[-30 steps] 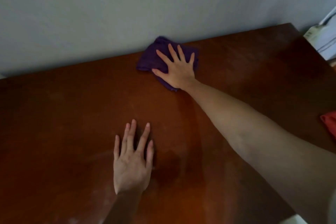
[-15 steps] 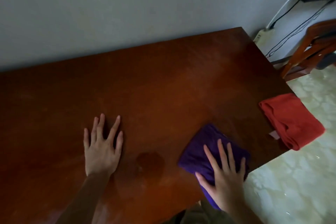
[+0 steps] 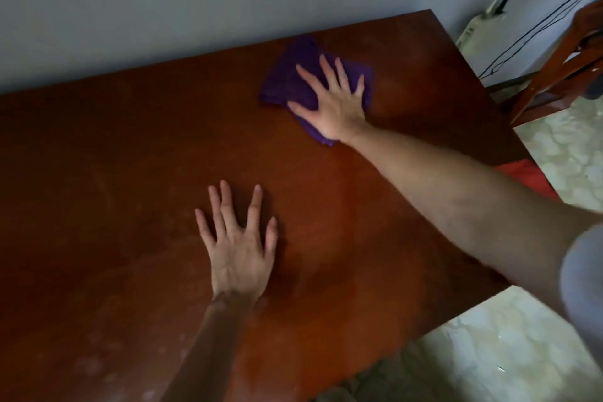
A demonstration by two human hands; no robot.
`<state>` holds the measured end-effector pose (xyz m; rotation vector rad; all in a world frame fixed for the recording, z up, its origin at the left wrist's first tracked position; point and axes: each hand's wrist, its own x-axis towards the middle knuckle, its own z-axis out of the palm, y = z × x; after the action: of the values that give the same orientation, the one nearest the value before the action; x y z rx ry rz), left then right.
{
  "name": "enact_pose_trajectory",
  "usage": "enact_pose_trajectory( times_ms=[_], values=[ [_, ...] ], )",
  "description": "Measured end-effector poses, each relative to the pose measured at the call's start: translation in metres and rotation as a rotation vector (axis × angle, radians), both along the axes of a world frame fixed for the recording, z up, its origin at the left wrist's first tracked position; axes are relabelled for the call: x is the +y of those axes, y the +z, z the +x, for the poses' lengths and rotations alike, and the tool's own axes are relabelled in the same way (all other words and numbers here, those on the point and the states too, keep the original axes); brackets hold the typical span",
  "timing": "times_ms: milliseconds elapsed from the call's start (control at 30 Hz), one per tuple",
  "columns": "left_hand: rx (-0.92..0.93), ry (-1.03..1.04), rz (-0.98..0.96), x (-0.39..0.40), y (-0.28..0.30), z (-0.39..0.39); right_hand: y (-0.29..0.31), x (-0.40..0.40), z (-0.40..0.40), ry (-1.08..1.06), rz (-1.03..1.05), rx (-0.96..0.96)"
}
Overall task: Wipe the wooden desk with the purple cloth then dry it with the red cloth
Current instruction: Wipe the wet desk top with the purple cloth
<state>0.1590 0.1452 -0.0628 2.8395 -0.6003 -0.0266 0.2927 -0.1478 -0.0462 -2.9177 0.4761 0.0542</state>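
Note:
The dark wooden desk [image 3: 114, 157] fills most of the view and stands against a grey wall. A purple cloth [image 3: 287, 75] lies folded near the desk's far edge. My right hand [image 3: 332, 101] presses flat on the purple cloth with its fingers spread, arm stretched across the desk. My left hand [image 3: 238, 248] rests palm down on bare wood near the middle, fingers apart, holding nothing. A red cloth [image 3: 522, 176] lies at the desk's right edge, mostly hidden behind my right forearm.
A wooden chair [image 3: 561, 68] stands off the desk's far right corner. Black cables [image 3: 528, 29] and a white power strip [image 3: 473, 33] run along the wall there. Pale patterned floor [image 3: 489, 352] shows past the desk's right and near edges.
My right hand has pushed the purple cloth from the near right edge of the desk back up to the far edge by the wall. My left hand stays planted on the wood.

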Motion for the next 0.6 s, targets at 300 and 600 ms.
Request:
enact_pose_trajectory(
  times_ms=[300,600],
  values=[
    [0.024,0.009,-0.002,0.001,-0.002,-0.002,0.012,-0.035,0.025,0.087,0.017,0.043],
    [0.064,0.036,0.006,0.001,0.005,-0.002,-0.006,-0.028,-0.198,0.072,-0.1,-0.101]
  ],
)
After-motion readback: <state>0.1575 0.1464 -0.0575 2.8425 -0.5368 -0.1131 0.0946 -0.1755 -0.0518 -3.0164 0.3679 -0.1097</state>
